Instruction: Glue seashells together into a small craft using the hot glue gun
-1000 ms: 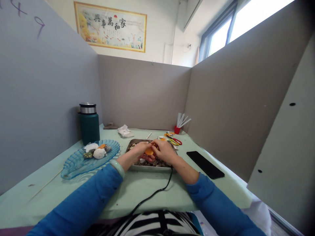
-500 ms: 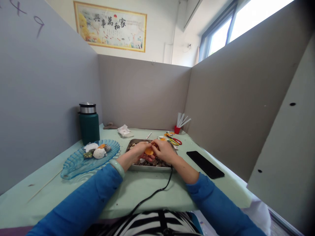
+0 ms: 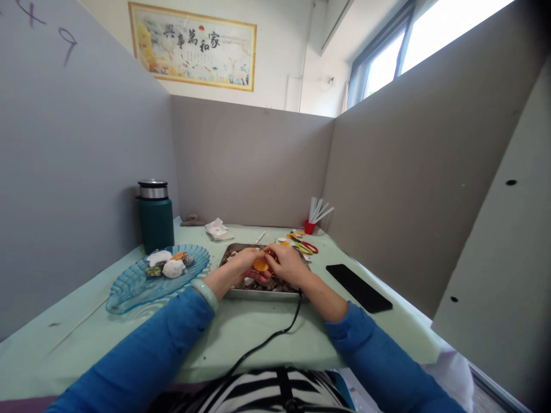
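Above a metal tray [image 3: 253, 295] of brownish stones or shells, my two hands meet. A small rounded orange shell [image 3: 260, 264] is held between them. My left hand [image 3: 243, 265] is closed around its left side and underside, with a pale bangle at the wrist. From the right, the fingers of my right hand [image 3: 287, 265] press together at the shell's upper edge. They hide part of it, and whether they hold anything else cannot be made out.
At left are a blue shell-shaped plate [image 3: 123, 289] with several shells, a thin stick [image 3: 77, 326] and a green bottle [image 3: 155, 223]. Right of the tray lie scissors [image 3: 310, 248] and a black slab [image 3: 359, 288]; behind stands a red cup [image 3: 310, 228] of white sticks. A black cable [image 3: 269, 338] crosses the front.
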Motion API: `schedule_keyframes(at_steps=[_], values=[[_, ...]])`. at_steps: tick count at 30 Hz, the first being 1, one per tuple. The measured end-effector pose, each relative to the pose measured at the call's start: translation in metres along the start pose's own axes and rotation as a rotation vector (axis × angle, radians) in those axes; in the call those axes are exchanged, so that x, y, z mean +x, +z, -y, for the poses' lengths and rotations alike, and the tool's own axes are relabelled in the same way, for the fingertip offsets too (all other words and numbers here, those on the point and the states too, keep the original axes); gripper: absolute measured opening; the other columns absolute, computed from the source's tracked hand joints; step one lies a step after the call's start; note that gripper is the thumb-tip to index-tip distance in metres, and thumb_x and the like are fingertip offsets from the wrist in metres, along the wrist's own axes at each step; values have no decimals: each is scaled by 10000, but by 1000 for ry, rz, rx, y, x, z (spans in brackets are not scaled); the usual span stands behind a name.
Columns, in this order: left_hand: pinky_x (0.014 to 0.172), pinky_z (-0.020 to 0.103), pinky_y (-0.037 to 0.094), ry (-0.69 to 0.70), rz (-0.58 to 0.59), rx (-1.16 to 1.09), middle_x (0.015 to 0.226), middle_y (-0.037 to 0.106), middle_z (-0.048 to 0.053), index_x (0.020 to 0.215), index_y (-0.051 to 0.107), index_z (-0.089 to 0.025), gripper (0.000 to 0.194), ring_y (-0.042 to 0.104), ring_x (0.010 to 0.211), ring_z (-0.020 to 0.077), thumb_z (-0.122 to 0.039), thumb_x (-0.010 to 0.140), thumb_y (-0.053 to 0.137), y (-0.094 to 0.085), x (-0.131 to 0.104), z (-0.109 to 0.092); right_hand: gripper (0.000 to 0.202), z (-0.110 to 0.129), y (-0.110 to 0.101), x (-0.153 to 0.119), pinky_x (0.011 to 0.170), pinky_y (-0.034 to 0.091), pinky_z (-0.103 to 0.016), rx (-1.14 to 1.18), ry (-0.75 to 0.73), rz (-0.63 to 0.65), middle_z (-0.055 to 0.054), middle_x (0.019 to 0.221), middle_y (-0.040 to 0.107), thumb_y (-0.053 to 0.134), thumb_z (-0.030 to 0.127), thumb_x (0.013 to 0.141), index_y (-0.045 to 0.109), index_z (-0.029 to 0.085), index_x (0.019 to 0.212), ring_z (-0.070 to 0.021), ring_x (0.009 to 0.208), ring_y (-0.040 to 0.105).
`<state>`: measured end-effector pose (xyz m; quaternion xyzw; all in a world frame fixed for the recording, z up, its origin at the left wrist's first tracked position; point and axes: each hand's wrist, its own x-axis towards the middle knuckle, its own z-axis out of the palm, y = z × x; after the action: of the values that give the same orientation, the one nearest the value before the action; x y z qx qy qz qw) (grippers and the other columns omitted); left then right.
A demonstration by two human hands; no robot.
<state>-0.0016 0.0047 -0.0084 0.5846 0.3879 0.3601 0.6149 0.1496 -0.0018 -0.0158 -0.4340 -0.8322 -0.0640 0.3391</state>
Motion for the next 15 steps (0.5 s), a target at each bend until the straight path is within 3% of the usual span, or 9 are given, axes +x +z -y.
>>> schedule_keyframes(at_steps=[15], values=[[535,332,516,-4,7,-6,604,601,66,840,517,-117,155,618,541,182,-255,772,503,0,1,1,182,1,-1,0,618,351,-218,4,-6,6,-37,820,655,456,240,839,608,188,927,-142,710,569]])
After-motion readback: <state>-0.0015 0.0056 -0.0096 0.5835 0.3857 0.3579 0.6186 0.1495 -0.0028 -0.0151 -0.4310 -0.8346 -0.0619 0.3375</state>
